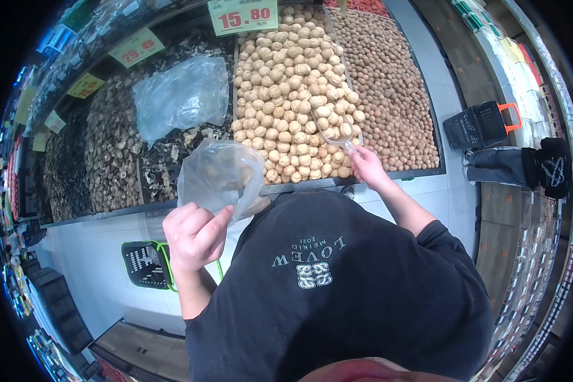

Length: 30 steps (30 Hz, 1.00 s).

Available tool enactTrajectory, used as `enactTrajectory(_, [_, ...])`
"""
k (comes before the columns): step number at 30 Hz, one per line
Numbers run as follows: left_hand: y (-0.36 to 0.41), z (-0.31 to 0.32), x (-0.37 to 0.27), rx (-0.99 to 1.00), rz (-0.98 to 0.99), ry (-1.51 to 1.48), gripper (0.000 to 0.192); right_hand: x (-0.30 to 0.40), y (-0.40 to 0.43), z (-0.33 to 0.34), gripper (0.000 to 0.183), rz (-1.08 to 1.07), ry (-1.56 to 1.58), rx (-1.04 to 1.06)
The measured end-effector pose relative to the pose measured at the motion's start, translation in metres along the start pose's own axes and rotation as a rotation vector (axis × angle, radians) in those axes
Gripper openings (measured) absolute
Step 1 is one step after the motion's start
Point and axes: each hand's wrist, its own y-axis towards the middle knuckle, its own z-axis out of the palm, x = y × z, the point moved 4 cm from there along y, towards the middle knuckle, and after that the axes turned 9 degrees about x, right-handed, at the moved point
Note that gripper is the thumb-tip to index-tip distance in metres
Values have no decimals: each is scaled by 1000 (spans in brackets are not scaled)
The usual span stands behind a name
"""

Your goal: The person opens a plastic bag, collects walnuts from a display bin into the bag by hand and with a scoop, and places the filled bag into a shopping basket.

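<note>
My right hand grips the handle of a clear plastic scoop, which rests among the walnuts near the right side of their bin. Several walnuts sit in or right around the scoop's bowl. In my left hand is the rim of a clear plastic bag, its mouth spread toward the bin. The bag hangs at the front edge of the display; some light brown items seem to show in its lower part, partly hidden by my shirt. Another clear plastic bag lies on the dried black fungus to the left.
Smaller round brown nuts or dried fruit fill the bin at right. Dried mushrooms lie at left. A price sign stands behind the walnuts. A green-trimmed basket, a black basket and another person are on the floor.
</note>
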Motion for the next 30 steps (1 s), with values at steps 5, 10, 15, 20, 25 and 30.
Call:
enactTrajectory(5, [-1,1,12,17,42,-31,30,-3,-5,2,39,-33,23,-6])
enactTrajectory(10, [-5,1,20,17,49,-46,29,-7,-4,9,42,9,33,-26])
enactTrajectory(15, [-7,2,25,31,75,-79,29,25,-5,8,46,14,-265,-97])
enactTrajectory(20, [-9,4,30,25,94,-93,28,32,-4,16,42,-1,-341,-150])
enactTrajectory(25, [-13,4,32,23,90,-98,29,11,3,10,44,-17,-232,-102])
enactTrajectory(30, [-19,-2,35,40,89,-92,29,0,4,13,42,-6,-71,-99])
